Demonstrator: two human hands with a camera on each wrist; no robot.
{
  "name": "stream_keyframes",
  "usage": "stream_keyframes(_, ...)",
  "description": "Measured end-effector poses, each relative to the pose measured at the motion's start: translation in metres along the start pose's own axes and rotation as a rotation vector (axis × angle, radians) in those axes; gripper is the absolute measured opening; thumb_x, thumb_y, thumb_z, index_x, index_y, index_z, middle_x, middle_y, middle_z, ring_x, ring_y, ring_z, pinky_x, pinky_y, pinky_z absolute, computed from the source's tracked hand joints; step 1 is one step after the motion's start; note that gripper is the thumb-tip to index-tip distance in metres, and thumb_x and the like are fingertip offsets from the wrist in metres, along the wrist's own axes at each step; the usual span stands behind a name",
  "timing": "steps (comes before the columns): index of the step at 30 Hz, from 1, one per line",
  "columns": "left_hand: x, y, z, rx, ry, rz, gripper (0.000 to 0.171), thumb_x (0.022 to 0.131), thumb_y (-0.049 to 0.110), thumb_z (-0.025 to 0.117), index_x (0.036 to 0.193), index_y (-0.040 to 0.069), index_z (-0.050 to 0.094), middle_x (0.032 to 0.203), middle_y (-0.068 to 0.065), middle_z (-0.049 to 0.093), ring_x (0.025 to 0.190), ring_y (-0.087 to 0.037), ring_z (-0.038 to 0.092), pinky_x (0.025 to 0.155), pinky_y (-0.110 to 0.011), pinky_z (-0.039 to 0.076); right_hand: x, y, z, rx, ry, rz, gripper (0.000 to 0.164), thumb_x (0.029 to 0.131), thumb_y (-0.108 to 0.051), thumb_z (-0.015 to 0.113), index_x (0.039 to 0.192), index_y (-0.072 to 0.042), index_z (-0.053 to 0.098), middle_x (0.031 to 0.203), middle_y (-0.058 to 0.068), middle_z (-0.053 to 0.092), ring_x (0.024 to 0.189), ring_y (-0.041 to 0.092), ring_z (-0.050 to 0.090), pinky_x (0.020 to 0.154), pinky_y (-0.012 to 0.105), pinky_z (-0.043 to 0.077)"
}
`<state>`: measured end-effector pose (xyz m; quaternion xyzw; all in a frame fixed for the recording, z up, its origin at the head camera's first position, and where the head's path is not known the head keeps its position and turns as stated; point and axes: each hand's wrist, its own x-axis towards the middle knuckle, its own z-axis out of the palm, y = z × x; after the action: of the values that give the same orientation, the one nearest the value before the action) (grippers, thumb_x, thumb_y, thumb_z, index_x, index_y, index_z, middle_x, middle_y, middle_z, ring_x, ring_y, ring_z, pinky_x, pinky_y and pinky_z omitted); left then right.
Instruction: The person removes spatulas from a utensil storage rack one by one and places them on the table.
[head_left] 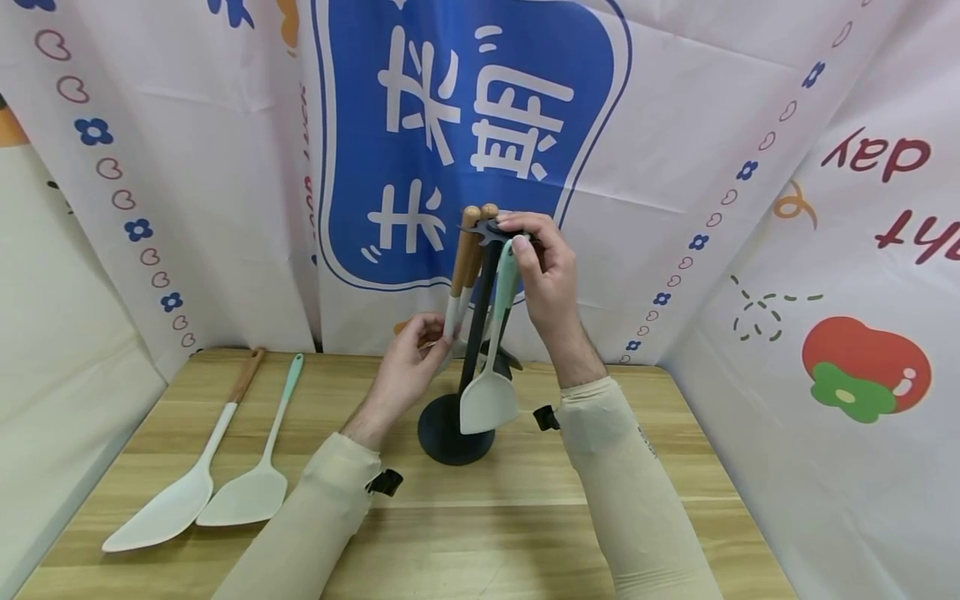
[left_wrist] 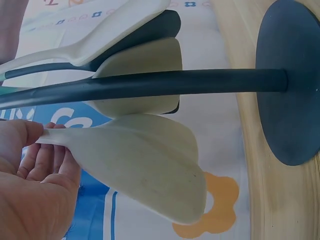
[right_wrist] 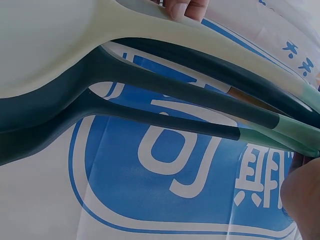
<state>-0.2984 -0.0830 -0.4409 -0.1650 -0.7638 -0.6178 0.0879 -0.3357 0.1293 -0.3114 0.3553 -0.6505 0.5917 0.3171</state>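
A black utensil stand (head_left: 442, 437) with a round base stands upright on the table, kitchen tools hanging around its pole. My left hand (head_left: 412, 350) pinches the white neck of a wooden-handled spatula (left_wrist: 135, 160) on the stand's left side. At the stand's top, my right hand (head_left: 551, 271) grips the black rack (head_left: 489, 232), its thumb against the end of a mint handle. That handle belongs to a pale spatula (head_left: 489, 402) hanging at the front. Dark tools with mint handles (right_wrist: 185, 97) hang behind it, largely hidden in the head view.
On the table's left lie a white wooden-handled turner (head_left: 168, 508) and a pale mint-handled spatula (head_left: 251, 496), blades close together. Printed cloth (head_left: 247, 208) hangs behind the wooden table (head_left: 525, 533) and along both sides.
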Motion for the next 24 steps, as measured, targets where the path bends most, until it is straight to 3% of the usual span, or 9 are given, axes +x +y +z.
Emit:
stream_keyframes(15, -0.004, 0.002, -0.015, 0.0, 0.026, -0.002, 0.033, 0.122, 0.009, 0.06, 0.154, -0.001, 0.061, 0.152, -0.027, 0.074, 0.146, -0.043, 0.07, 0.13, -0.064, 0.055, 0.0, 0.001, 0.0, 0.0, 0.004, -0.007, 0.048, 0.111, -0.025, 0.054, 0.127, 0.018, 0.071, 0.137, 0.039, 0.068, 0.137, 0.005, 0.069, 0.121, 0.027, 0.055)
stream_keyframes(24, -0.002, 0.004, -0.025, -0.007, 0.087, 0.012, 0.035, 0.123, 0.011, 0.061, 0.154, -0.004, 0.059, 0.151, -0.028, 0.075, 0.144, -0.042, 0.071, 0.124, -0.043, 0.056, 0.0, 0.0, 0.0, -0.004, 0.002, 0.005, 0.049, 0.11, -0.025, 0.054, 0.128, 0.018, 0.07, 0.139, 0.04, 0.067, 0.136, 0.003, 0.068, 0.121, 0.026, 0.055)
